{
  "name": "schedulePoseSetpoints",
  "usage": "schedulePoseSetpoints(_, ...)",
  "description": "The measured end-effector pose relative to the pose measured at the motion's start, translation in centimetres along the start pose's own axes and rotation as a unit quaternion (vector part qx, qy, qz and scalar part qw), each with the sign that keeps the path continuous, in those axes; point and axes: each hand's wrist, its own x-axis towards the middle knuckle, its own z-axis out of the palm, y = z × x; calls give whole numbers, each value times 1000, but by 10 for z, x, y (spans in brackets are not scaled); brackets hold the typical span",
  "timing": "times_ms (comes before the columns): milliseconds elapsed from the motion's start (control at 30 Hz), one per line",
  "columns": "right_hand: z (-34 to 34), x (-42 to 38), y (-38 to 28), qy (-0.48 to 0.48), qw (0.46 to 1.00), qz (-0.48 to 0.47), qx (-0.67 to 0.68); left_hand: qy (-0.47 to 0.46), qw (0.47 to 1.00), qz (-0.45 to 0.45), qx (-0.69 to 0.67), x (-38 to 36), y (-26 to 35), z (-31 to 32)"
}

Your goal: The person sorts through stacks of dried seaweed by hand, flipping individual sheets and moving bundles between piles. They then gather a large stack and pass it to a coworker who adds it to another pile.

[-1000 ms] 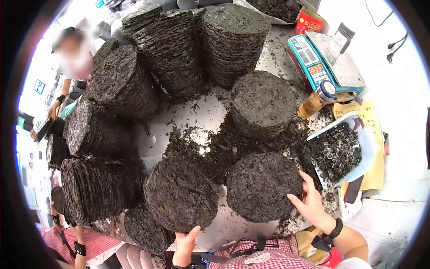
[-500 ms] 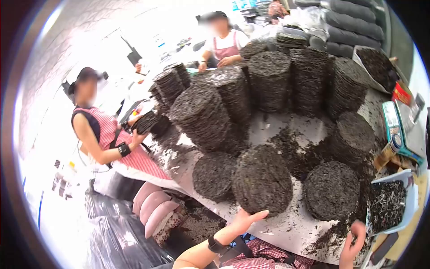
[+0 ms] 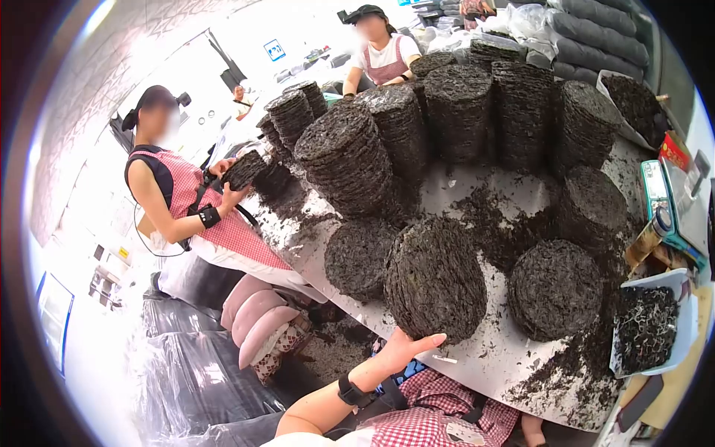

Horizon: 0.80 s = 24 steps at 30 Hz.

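Note:
My left hand [image 3: 408,352] grips the near lower edge of a tilted stack of round, dark dried seaweed sheets [image 3: 436,279]. Its thumb points right along the rim, and its other fingers are partly hidden. A lower seaweed round [image 3: 360,259] lies left of that stack, and another [image 3: 555,290] lies to its right. Only a small part of my right hand or wrist [image 3: 533,430] shows at the bottom, beside my checked apron; its fingers are out of sight.
Tall seaweed stacks [image 3: 458,115] curve along the far side of the white table [image 3: 514,365], which is strewn with crumbs. On the right are a scale [image 3: 659,197] and a blue bin [image 3: 689,328] of scraps. A co-worker [image 3: 175,186] at left holds a dark bundle; another person [image 3: 383,59] stands behind.
My right hand has dropped from beside the blue bin to the bottom edge, nearly out of view. My left hand stays at the stack. The co-worker's dark bundle is raised slightly.

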Motion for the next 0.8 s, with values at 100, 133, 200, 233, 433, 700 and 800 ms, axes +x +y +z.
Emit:
schedulePoseSetpoints(100,-5,11,-8,-19,1000,7,1,-21,999,-36,1,-1,0,-4)
schedulePoseSetpoints(133,-6,14,-10,-21,1000,9,0,-28,998,-50,0,-1,2,-5)
schedulePoseSetpoints(200,-7,14,-8,-31,999,13,-5,-31,998,-52,-5,1,3,-7)
schedulePoseSetpoints(233,-5,14,-8,-33,999,18,-6,-31,998,-56,-8,-1,2,-9)
schedulePoseSetpoints(433,0,1,4,-53,998,27,-8,-18,996,-71,-50,-6,-9,-16)
schedulePoseSetpoints(700,10,-22,16,-82,997,6,4,-12,996,-75,-44,-6,-14,-18)
schedulePoseSetpoints(800,19,-52,0,-137,981,93,102,6,998,-37,-47,-8,-15,-12)
